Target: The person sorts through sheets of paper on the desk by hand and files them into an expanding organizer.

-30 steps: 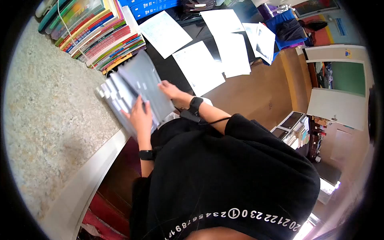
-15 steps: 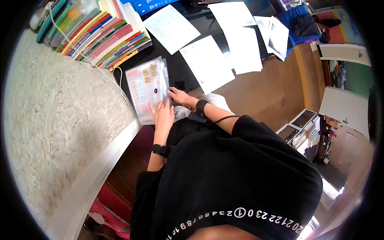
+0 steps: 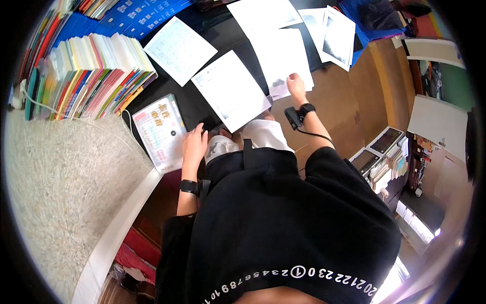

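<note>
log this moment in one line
left hand: at edge of gold-lettered translucent rectangular plastic folder | right hand: at edge of rectangular white paper sheet

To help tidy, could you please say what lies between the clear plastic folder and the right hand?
The head view shows the left hand beside the folder, black tabletop, then a white paper sheet.

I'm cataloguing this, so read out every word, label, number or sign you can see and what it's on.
"20 21 22 23 0 1 2 3 4 5 6 7 8 9 10", upside down, 1 circled, rest cut off: black shirt.
"必得", probably, in gold: plastic folder; its other print unclear.
Too small: book spines, blue boxes, loose sheets.
</note>
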Demonstrator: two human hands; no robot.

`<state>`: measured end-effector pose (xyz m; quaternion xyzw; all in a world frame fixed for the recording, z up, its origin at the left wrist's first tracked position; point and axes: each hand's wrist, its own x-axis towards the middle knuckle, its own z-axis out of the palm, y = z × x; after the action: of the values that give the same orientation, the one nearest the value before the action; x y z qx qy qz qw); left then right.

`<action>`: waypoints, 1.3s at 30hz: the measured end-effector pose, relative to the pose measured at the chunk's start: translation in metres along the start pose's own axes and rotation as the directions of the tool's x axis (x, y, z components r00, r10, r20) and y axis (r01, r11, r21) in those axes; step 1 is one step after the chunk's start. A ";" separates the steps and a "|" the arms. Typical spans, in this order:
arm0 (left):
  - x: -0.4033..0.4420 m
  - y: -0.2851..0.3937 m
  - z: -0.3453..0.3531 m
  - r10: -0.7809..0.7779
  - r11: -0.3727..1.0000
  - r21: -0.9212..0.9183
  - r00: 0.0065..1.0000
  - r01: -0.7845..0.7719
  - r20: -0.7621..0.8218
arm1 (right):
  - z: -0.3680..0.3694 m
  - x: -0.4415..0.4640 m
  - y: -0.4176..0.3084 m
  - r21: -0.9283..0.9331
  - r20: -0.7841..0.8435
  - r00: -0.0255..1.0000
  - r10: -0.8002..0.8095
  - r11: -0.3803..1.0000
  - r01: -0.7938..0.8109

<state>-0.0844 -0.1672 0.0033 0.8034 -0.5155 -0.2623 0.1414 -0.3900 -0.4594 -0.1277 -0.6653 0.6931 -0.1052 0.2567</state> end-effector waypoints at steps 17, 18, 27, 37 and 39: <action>0.167 0.188 0.233 -0.479 0.789 -0.436 0.878 0.433 0.006 | -0.056 0.082 0.103 0.330 0.565 0.825 0.016 0.912 -0.244; 0.170 0.190 0.235 -0.532 0.763 -0.452 0.846 0.462 -0.034 | -0.056 0.082 0.102 0.340 0.558 0.829 -0.025 0.919 -0.201; 0.189 0.177 0.220 -0.445 0.804 -0.409 0.893 0.430 0.065 | -0.092 0.076 0.082 0.370 0.329 0.927 -0.178 0.928 0.046; 0.191 0.237 0.112 -0.025 0.054 -0.922 0.923 0.384 0.383 | -0.200 0.054 0.063 0.726 0.428 0.879 -0.211 0.659 -0.196; 0.188 0.236 0.094 0.040 0.202 -0.944 0.961 0.260 0.273 | -0.210 0.047 0.048 0.774 0.377 0.888 -0.263 0.617 -0.146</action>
<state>-0.2535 -0.4338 -0.0079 0.5323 -0.1892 -0.6305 0.5322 -0.5353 -0.5419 0.0166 -0.5134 0.4733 -0.2468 0.6719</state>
